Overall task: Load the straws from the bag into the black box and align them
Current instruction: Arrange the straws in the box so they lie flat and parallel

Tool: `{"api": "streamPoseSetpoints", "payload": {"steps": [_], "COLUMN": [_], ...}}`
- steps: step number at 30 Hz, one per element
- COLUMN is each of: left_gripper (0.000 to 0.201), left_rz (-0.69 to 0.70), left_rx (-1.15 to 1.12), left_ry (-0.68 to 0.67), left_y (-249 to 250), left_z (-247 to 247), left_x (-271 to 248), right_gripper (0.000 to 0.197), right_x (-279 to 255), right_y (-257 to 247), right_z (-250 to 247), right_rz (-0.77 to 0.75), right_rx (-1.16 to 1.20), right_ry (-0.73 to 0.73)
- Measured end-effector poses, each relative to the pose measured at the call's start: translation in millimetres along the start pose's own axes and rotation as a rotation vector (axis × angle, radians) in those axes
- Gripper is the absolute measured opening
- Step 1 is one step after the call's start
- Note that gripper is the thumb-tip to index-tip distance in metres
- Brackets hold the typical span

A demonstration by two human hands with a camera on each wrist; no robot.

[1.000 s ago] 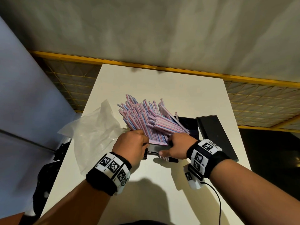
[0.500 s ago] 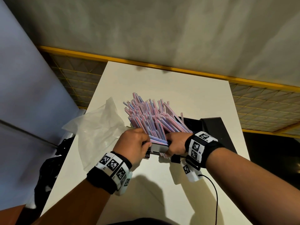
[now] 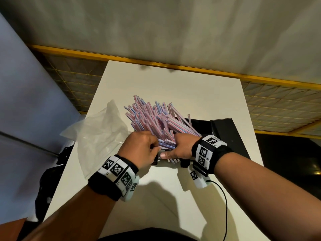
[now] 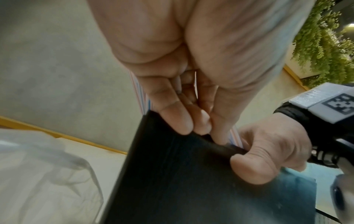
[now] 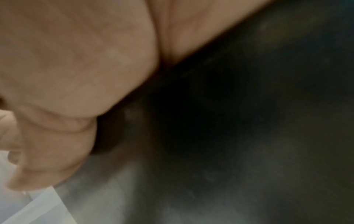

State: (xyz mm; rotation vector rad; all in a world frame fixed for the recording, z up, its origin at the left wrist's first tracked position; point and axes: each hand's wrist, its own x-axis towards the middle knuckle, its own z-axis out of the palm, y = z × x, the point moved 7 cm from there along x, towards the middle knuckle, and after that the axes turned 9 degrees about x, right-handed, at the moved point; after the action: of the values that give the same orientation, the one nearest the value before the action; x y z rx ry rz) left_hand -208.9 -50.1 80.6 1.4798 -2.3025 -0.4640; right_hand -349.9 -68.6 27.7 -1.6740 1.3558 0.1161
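Note:
A thick bundle of pink-and-blue striped straws [image 3: 156,119] stands tilted in the black box [image 3: 199,126], its far ends fanned out unevenly. My left hand [image 3: 144,146] grips the near ends of the straws [image 4: 141,95], with curled fingers [image 4: 184,121] at the rim of the box [image 4: 191,181]. My right hand [image 3: 182,148] holds the box from the right, and its thumb [image 4: 249,171] presses on the outer wall. The right wrist view is blurred and shows only my palm [image 5: 57,75] against the dark box [image 5: 229,106].
An empty clear plastic bag [image 3: 100,136] lies crumpled to the left of the straws, near the left edge of the white table [image 3: 173,84]. A flat black lid [image 3: 227,134] rests to the right of the box. A cable [image 3: 224,197] trails from my right wrist.
My right hand has moved left, closer to my left hand, squeezing the near ends of the straws together. The bundle stands slightly more gathered than before.

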Motion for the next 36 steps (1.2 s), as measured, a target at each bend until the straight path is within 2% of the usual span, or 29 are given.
{"api": "streamPoseSetpoints", "payload": {"steps": [4, 7, 11, 14, 16, 18, 20, 22, 24, 26, 28, 31, 33, 36], "left_gripper": [0.018, 0.032, 0.028, 0.028, 0.020, 0.012, 0.011, 0.019, 0.018, 0.021, 0.035, 0.058, 0.068, 0.073], "left_rz": [-0.069, -0.133, -0.329, -0.455, -0.464, -0.406, -0.335, -0.240, -0.156, -0.178, -0.351, -0.622, -0.700, -0.718], "left_rx": [-0.144, -0.234, -0.334, -0.502, -0.557, -0.475, -0.325, -0.137, -0.013, 0.022, -0.059, -0.232, -0.287, -0.307], "left_ry": [0.177, 0.311, 0.357, 0.365, 0.384, 0.369, 0.332, 0.314, 0.328, 0.408, 0.464, 0.378, 0.254, 0.125], "left_y": [-1, -4, -21, -28, -28, -24, -20, -15, -10, -12, -24, -40, -42, -41], "left_z": [-21, -37, -35, -27, -25, -22, -21, -24, -27, -36, -43, -34, -20, -4], "left_x": [-5, -8, -13, -15, -14, -10, -8, -6, -5, -10, -18, -26, -25, -23], "right_gripper": [0.079, 0.065, 0.067, 0.068, 0.066, 0.056, 0.047, 0.046, 0.052, 0.056, 0.058, 0.053, 0.050, 0.062], "right_x": [0, -8, -19, -33, -41, -46, -46, -44, -40, -36, -33, -27, -24, -21], "right_y": [0, -3, 3, 12, 14, 14, 16, 20, 25, 28, 28, 23, 23, 27], "right_z": [-10, -21, -29, -33, -35, -34, -27, -19, -14, -10, -9, -10, -13, -14], "right_rz": [-0.036, -0.090, -0.055, -0.043, -0.072, -0.078, -0.062, -0.033, 0.008, 0.049, 0.077, 0.083, 0.129, 0.229], "right_rx": [0.075, 0.124, -0.062, -0.030, 0.015, -0.001, -0.043, -0.079, -0.128, -0.178, -0.201, -0.185, -0.216, -0.216], "right_ry": [0.126, 0.222, 0.297, 0.369, 0.419, 0.430, 0.369, 0.295, 0.261, 0.239, 0.229, 0.233, 0.242, 0.201]}}
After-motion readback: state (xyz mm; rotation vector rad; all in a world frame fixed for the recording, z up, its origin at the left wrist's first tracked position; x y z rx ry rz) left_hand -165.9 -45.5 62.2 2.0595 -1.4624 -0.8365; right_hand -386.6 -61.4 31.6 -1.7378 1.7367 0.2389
